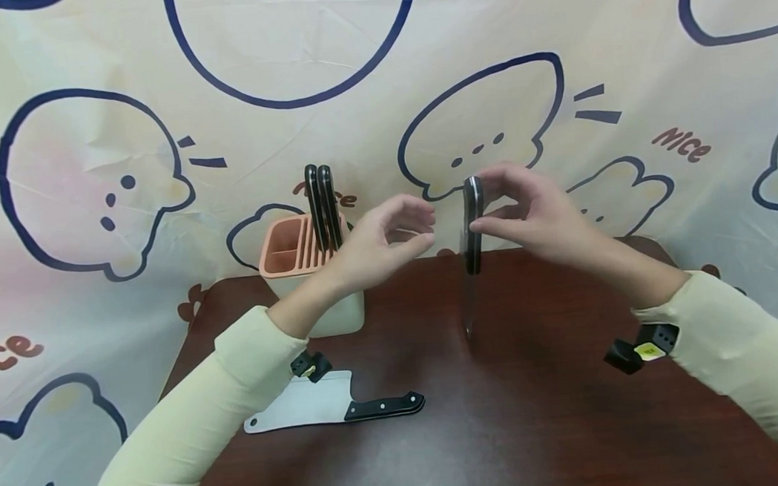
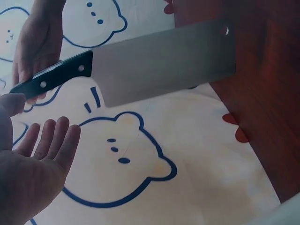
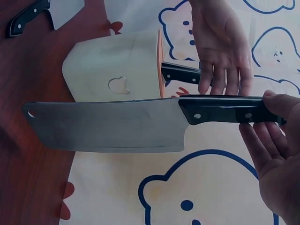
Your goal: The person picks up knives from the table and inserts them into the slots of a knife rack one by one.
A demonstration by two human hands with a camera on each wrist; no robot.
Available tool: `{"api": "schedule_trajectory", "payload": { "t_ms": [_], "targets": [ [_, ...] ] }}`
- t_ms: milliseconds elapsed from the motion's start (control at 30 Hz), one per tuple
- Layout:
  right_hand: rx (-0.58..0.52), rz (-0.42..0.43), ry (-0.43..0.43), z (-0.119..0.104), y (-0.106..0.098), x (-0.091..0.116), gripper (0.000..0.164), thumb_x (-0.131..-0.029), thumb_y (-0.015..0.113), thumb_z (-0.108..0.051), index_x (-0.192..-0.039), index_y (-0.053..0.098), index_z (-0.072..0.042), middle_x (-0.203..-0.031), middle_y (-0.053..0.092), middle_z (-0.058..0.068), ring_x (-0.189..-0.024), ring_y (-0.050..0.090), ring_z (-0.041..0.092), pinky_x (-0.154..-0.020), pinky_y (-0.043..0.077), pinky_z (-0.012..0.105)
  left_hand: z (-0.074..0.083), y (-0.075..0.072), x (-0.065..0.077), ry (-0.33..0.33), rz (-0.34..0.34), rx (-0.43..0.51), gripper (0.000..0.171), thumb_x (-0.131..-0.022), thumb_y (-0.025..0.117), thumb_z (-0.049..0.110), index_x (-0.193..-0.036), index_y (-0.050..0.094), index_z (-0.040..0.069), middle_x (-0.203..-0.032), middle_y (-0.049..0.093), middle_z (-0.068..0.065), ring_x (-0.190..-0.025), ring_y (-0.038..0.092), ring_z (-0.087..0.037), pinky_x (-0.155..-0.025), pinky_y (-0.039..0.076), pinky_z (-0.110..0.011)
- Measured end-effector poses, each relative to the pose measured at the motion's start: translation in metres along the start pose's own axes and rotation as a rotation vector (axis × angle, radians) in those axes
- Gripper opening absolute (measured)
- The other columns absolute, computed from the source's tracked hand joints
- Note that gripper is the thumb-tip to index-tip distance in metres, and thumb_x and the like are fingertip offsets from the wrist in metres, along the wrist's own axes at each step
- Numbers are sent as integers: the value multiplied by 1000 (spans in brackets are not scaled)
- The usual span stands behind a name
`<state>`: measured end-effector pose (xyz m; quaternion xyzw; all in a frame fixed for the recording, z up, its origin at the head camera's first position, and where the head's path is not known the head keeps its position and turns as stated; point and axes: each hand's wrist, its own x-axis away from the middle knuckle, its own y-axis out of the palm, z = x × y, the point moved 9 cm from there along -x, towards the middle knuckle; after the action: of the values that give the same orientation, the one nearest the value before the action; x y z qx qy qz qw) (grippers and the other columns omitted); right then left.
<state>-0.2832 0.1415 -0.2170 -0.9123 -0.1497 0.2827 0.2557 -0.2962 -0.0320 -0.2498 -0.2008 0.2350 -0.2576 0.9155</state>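
In the head view my right hand (image 1: 537,208) pinches the black riveted handle of a cleaver (image 1: 473,227) between thumb and fingers. Its blade points down above the table, edge-on to that camera. Both wrist views show the broad blade side-on, with a small hole near the end corner. To the left of this cleaver, my left hand (image 1: 385,243) hovers with relaxed, slightly bent fingers and holds nothing. Behind the left forearm stands a cream knife block (image 1: 336,317) with a pink slotted top. Two black knife handles (image 1: 323,206) stick up out of its slots.
Another cleaver (image 1: 312,402) lies flat on the dark brown table (image 1: 507,429), its handle to the right and part of its blade under the left forearm. A cartoon-print cloth (image 1: 323,39) hangs behind the table's back edge.
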Motion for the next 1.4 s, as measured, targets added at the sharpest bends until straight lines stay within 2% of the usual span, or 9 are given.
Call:
{"api": "schedule_trajectory", "payload": {
  "t_ms": [200,567,733,1000,1167,1400],
  "targets": [
    [0,2,-15,-2,7,-2,50,-89,78,-1,-135,58,-5,-118,64,8,-103,64,16,-90,56,24,-1,15,-2,23,-45,26,39,-97,68,13,-134,56,5,-122,65,-9,-112,64,-18,-99,54,-34],
    [-84,9,-26,-1,18,-5,50,-89,77,0,-135,57,-3,-115,64,9,-101,64,18,-88,58,26,-4,29,-2,8,-56,29,39,-97,70,12,-133,56,6,-115,64,-6,-107,64,-18,-96,55,-34],
    [-91,37,-29,0,21,-6,48,-89,76,2,-134,58,-2,-111,65,10,-99,63,18,-88,58,25,-7,30,-2,9,-31,14,39,-96,70,11,-132,56,5,-113,64,-7,-103,65,-17,-94,56,-33],
    [-101,70,-9,2,22,-9,48,-89,76,2,-133,58,0,-108,65,10,-99,62,19,-88,57,24,-8,30,-2,6,2,72,38,-97,69,7,-132,55,2,-117,63,-10,-105,67,-20,-92,57,-31],
    [-101,70,13,4,22,-10,47,-90,75,0,-134,58,-1,-108,64,10,-99,62,19,-89,57,24,-9,29,-1,14,14,65,38,-97,69,8,-132,56,2,-119,63,-10,-105,67,-20,-92,57,-30],
    [-90,52,38,7,23,-10,44,-94,72,-5,-135,58,-2,-108,65,10,-100,62,19,-92,56,26,-11,25,1,4,30,41,35,-97,70,10,-130,58,4,-117,65,-8,-103,68,-18,-94,56,-37]
  ]
}}
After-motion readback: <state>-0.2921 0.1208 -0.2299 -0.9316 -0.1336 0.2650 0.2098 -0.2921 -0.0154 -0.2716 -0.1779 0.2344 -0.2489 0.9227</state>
